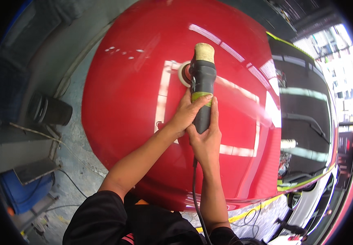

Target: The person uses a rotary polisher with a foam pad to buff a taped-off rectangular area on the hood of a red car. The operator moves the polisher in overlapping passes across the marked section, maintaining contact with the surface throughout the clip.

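Observation:
Both hands are closed around an electric car polisher [203, 77], a black tool with a yellow-green band and a pale fabric-like cap at its far end. My left hand [185, 113] wraps the body near the band, its thumb across the top. Just behind it, my right hand [205, 143] grips the rear of the handle. The tool's white round pad [183, 74] faces left and rests against, or very close to, the glossy red car hood [123, 94]; contact cannot be judged. A black power cord [194, 188] hangs from the handle past my right forearm.
Several white spots [130, 57] mark the hood's left part. Beyond its right edge are the dark windshield [305, 106] and a white cylindrical container [288, 143]. A black bin [54, 110] and a blue container [25, 192] stand left. Loose cables [72, 183] lie on the floor.

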The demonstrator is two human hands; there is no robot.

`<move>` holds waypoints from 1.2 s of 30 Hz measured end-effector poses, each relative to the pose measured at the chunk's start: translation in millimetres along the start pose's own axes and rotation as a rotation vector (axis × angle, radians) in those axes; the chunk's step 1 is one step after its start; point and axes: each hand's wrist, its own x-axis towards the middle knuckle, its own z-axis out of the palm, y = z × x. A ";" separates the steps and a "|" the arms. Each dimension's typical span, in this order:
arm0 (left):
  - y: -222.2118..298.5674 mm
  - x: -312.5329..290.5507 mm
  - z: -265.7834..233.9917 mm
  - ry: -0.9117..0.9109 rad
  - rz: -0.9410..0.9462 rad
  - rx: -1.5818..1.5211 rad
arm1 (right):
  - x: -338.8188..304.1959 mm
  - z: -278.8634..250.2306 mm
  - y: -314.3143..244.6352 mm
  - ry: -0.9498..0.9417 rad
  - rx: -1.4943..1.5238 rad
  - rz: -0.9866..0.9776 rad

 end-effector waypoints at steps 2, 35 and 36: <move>25.9 -5.5 -34.9 0.029 0.064 -0.053 | 5.7 35.5 -16.3 -0.050 -0.025 -0.083; 158.0 60.6 -215.4 0.785 0.735 -0.395 | 200.3 236.1 -138.9 -1.012 -0.273 -0.445; 158.2 63.8 -212.5 0.825 0.726 -0.421 | 202.9 233.4 -142.0 -1.006 -0.291 -0.454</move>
